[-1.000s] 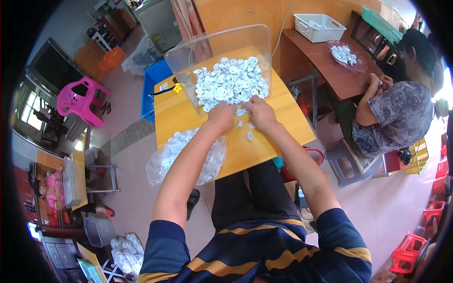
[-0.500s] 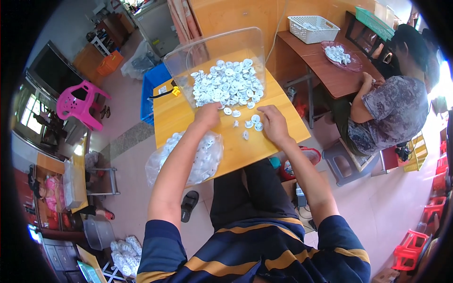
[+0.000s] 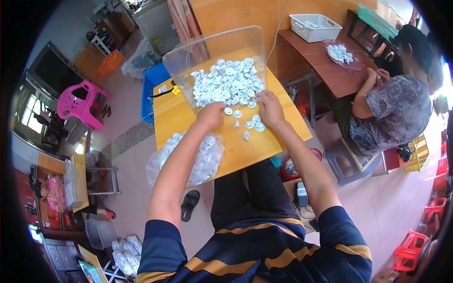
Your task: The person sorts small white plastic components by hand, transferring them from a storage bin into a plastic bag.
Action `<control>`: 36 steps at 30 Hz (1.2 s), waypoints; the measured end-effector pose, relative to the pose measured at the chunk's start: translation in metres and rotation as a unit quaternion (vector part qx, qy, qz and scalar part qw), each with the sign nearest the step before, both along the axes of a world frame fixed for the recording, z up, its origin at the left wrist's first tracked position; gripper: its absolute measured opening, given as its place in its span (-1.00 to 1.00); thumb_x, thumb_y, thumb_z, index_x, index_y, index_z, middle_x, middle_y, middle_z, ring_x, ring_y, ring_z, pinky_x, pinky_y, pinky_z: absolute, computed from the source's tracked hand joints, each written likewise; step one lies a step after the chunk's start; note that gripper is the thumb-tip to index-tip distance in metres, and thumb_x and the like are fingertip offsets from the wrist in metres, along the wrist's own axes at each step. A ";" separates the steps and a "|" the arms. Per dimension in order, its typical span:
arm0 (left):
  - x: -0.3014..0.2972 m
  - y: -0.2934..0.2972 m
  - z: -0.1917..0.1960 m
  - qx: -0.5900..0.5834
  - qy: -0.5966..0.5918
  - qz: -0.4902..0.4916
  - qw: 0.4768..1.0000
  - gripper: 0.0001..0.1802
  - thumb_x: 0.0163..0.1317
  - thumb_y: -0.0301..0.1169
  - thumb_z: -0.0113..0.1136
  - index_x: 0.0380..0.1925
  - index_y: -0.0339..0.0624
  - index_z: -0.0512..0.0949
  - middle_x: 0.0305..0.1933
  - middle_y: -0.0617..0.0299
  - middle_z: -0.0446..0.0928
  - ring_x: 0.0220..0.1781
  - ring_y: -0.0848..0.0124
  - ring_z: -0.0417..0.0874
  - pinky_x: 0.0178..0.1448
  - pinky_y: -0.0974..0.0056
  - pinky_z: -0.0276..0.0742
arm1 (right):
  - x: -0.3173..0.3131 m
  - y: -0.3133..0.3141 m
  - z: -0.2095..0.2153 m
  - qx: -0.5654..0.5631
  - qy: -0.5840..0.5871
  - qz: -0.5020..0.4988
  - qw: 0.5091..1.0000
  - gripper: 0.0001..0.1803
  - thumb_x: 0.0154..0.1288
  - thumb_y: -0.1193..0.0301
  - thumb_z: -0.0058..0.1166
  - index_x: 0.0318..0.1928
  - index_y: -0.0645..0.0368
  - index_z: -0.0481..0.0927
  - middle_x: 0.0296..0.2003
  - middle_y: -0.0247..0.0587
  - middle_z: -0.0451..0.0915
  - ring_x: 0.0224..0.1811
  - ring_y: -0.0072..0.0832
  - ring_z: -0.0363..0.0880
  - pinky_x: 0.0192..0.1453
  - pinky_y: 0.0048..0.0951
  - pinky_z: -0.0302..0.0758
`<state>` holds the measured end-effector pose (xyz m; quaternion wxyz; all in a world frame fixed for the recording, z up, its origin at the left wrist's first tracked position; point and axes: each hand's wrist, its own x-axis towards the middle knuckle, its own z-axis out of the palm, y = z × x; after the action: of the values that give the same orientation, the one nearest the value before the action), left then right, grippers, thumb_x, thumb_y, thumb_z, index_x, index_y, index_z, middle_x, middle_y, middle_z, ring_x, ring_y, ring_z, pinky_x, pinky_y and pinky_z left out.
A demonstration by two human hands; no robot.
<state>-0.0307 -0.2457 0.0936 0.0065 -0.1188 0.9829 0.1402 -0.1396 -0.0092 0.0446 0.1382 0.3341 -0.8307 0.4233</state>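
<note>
Small white round plastic pieces [image 3: 226, 84] lie heaped just beyond both hands in a clear rectangular plastic bin [image 3: 240, 42], with several loose ones between the hands. The left hand [image 3: 211, 115] and right hand [image 3: 272, 109] curl near the bin's front; I cannot tell whether either pinches anything. Beneath them stands a yellow wooden table [image 3: 245, 158], with a clear plastic bag [image 3: 207, 166] nearer the body, under the left forearm.
</note>
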 end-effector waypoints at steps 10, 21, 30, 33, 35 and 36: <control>-0.010 0.008 -0.006 0.027 -0.006 -0.019 0.999 -0.62 0.21 -0.52 0.17 0.04 -0.05 0.68 -0.09 -0.02 0.73 0.00 -0.03 0.73 0.07 -0.02 0.63 | -0.008 -0.005 -0.008 -0.005 0.010 0.012 1.000 -0.62 0.38 0.58 0.01 0.12 0.04 0.68 0.10 0.00 0.60 0.18 0.01 0.56 0.28 -0.12 0.53; -0.020 0.012 -0.016 0.075 0.013 -0.057 0.995 -0.62 0.22 -0.53 0.16 0.04 -0.03 0.69 -0.01 -0.03 0.72 0.07 -0.02 0.71 0.15 -0.01 0.61 | -0.005 -0.015 -0.001 0.078 -0.014 0.031 0.996 -0.72 0.39 0.54 0.09 0.02 0.03 0.75 -0.08 -0.06 0.62 0.03 -0.06 0.63 0.10 -0.14 0.59; -0.024 0.022 -0.018 0.073 0.008 -0.059 0.996 -0.64 0.22 -0.47 0.21 0.04 -0.08 0.66 -0.06 -0.11 0.71 0.06 -0.07 0.71 0.14 -0.02 0.61 | 0.003 -0.029 0.010 0.134 -0.056 0.056 0.988 -0.68 0.40 0.36 0.12 0.11 -0.09 0.74 0.00 -0.05 0.60 0.11 -0.06 0.61 0.15 -0.10 0.60; -0.027 0.038 -0.012 0.074 -0.007 -0.054 0.996 -0.58 0.20 -0.49 0.19 0.10 -0.13 0.62 0.00 -0.13 0.70 0.11 -0.09 0.69 0.19 -0.03 0.61 | 0.005 -0.028 0.010 0.147 -0.048 0.068 0.986 -0.71 0.42 0.33 0.14 0.10 -0.06 0.73 -0.01 -0.06 0.60 0.09 -0.06 0.62 0.14 -0.08 0.60; -0.030 0.049 -0.008 0.068 -0.052 -0.050 0.995 -0.49 0.19 -0.53 0.17 0.20 -0.17 0.57 0.09 -0.14 0.68 0.18 -0.08 0.67 0.24 -0.03 0.59 | 0.005 -0.021 0.007 0.143 -0.032 0.078 0.986 -0.72 0.41 0.35 0.14 0.08 -0.05 0.73 -0.02 -0.04 0.60 0.08 -0.03 0.62 0.13 -0.07 0.60; -0.030 0.049 -0.010 0.071 -0.047 -0.044 0.995 -0.49 0.19 -0.53 0.17 0.20 -0.17 0.57 0.09 -0.14 0.68 0.18 -0.08 0.67 0.24 -0.03 0.59 | 0.007 -0.019 0.007 0.135 -0.022 0.089 0.987 -0.73 0.41 0.37 0.14 0.07 -0.04 0.73 -0.03 -0.02 0.60 0.06 -0.01 0.62 0.12 -0.06 0.60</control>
<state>-0.0602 -0.1963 0.0837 0.0678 -0.0809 0.9733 0.2038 -0.1323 -0.0282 0.0513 0.0352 0.4133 -0.8500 0.3247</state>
